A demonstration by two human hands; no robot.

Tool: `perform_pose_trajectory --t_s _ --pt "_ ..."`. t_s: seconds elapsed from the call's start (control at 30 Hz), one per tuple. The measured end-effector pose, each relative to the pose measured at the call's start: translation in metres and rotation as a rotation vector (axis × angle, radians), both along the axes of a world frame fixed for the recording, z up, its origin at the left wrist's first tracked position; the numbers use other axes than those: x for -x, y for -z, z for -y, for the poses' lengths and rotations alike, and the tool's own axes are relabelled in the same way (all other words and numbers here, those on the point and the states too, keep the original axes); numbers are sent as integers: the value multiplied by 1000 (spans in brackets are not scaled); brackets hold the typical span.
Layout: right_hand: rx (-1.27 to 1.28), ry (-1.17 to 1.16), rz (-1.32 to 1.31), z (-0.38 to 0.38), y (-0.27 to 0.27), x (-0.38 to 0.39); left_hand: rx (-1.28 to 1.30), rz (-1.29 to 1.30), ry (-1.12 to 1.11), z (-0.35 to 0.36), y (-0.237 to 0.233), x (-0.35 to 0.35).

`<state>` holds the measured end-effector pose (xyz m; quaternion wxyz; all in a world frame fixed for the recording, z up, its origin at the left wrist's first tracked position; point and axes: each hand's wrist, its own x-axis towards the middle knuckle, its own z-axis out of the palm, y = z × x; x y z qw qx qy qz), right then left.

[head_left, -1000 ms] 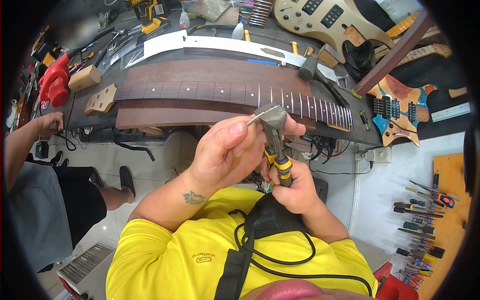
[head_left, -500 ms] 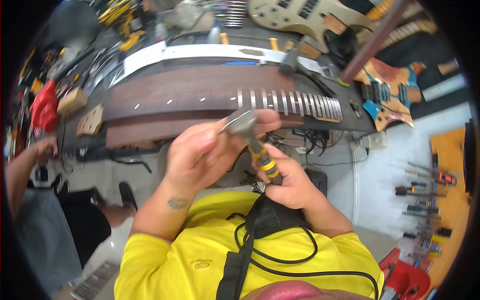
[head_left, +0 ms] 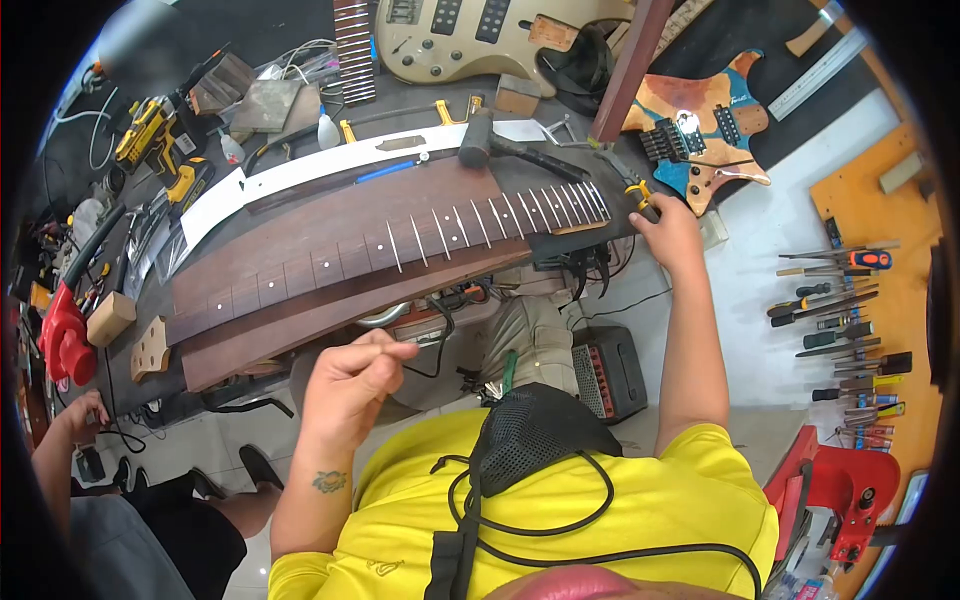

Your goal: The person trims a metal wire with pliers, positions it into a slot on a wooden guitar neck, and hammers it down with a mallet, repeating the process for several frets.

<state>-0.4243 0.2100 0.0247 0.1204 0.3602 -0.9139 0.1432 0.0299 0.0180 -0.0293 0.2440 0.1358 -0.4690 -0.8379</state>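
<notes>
My right hand (head_left: 672, 237) is stretched out to the far right of the bench, its fingers around the handles of yellow-and-black pliers (head_left: 637, 190). The pliers' jaws point away from me, toward a small guitar body. My left hand (head_left: 352, 385) is raised in front of the bench's near edge, fingers curled and thumb pressed against them. Whatever it may pinch is too small to see. Between the hands lies a dark fretboard (head_left: 350, 262) with dot inlays. Metal frets stand across its right part; bare slots show on its left part.
Brown boards (head_left: 230, 360) lie beneath the fretboard. Behind it are a hammer (head_left: 476, 140), a white strip (head_left: 300, 178) and a blue pen (head_left: 385, 172). A beige guitar body (head_left: 460, 50) lies farther back. Another person's hand (head_left: 88, 412) shows at left.
My right hand has carried the pliers from in front of my chest to the bench's right side. My left hand has come down toward me. The view has shifted.
</notes>
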Motion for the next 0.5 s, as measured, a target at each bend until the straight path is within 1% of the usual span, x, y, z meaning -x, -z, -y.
perform_pose_trajectory --t_s 0.03,0.07,0.13,0.2,0.23,0.27,0.3,0.37,0.4,0.43,0.47,0.5 --pt "-4 -10 -4 5 8 6 -89 -14 61 -1 5 3" --pt "-14 9 0 9 16 12 -96 -15 48 -5 8 8" --pt "-31 14 14 12 23 20 -303 -97 73 -13 11 22" --pt "20 -117 -124 10 25 30 -316 -76 51 -13 13 29" --pt "49 -81 -128 13 19 25 -408 -85 64 -13 6 31" --pt "125 -77 -232 13 16 18 -500 -96 71 -13 3 33" --pt "221 -59 -333 19 7 -4 -513 -89 36 -14 4 35" --pt "425 -411 -137 39 -17 -73 -524 -241 88 -15 7 42" --pt "488 -584 161 49 -23 -115 -529 -231 74 -15 6 45" --pt "404 -733 349 56 -34 -157 -544 -277 110 -15 3 47" --pt "277 -901 375 61 -39 -183 -556 -325 151 -17 0 50" --pt "236 -1024 331 70 -38 -199 -586 -345 137 -19 -3 52"
